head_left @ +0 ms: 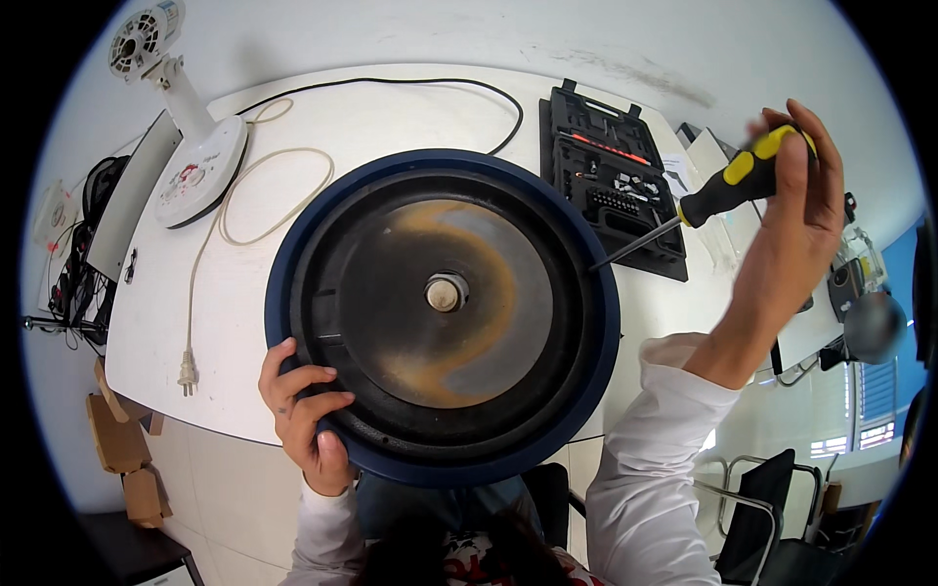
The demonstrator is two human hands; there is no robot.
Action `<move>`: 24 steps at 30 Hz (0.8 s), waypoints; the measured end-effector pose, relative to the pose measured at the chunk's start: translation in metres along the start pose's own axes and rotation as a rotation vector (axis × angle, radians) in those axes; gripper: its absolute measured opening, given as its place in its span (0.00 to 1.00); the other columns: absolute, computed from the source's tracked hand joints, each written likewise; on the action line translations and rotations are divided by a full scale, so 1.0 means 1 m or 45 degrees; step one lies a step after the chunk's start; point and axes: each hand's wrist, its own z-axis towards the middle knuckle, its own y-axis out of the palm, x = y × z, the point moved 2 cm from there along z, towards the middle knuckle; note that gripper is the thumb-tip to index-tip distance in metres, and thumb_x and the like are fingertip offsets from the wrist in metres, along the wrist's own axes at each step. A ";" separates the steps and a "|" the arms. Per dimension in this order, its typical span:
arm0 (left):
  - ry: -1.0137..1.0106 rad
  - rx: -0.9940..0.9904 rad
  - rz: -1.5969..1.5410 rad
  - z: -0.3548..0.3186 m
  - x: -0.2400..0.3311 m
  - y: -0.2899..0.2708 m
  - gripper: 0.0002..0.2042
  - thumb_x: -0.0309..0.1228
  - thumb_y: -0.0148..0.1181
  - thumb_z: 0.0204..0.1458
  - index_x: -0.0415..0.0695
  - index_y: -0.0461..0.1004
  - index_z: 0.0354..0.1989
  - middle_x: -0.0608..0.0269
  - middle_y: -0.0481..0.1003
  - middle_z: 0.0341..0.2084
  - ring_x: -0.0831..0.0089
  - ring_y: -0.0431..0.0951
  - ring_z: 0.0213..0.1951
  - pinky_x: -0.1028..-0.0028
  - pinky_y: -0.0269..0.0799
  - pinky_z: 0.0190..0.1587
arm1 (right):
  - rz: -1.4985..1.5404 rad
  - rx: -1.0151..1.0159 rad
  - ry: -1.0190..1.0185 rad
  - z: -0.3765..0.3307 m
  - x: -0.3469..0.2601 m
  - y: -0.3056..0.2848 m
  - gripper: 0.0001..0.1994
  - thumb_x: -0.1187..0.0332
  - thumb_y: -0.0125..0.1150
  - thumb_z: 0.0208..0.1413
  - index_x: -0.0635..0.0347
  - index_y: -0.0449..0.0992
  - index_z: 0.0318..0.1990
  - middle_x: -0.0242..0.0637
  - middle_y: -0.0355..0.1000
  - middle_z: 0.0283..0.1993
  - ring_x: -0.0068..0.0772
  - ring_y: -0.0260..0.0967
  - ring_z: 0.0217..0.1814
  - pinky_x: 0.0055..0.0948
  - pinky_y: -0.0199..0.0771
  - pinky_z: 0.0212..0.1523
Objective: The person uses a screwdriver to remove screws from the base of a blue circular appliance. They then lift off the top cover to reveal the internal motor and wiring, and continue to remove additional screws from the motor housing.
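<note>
A round appliance with a dark blue outer rim point(277, 273) lies face up in front of me, over the table's near edge. Inside its black ring is a grey metal disc point(391, 264) with a curved brown stain. A small silver knob point(444, 293) sits in the disc's centre. At the lower left, my left hand point(311, 415) grips the rim, fingers over the top. My right hand point(796, 220) is raised at the right, closed round the yellow and black handle of a screwdriver point(718, 197). Its shaft slants down to the right inner edge of the ring; whether the tip touches is unclear.
A tool case point(606, 161) lies unfolded behind the appliance, at the right. A white fan base point(200, 176) stands at the far left, its plugged cord point(227, 205) trailing forward. A black cable point(391, 81) crosses the back of the white table point(161, 322). A chair point(767, 498) stands lower right.
</note>
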 end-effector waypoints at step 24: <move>0.006 -0.016 0.007 0.001 0.001 0.000 0.22 0.46 0.39 0.54 0.42 0.73 0.24 0.54 0.73 0.34 0.49 0.61 0.57 0.53 0.52 0.59 | -0.084 -0.202 -0.048 0.001 -0.018 0.000 0.20 0.60 0.61 0.55 0.58 0.73 0.53 0.42 0.76 0.40 0.39 0.77 0.43 0.33 0.75 0.48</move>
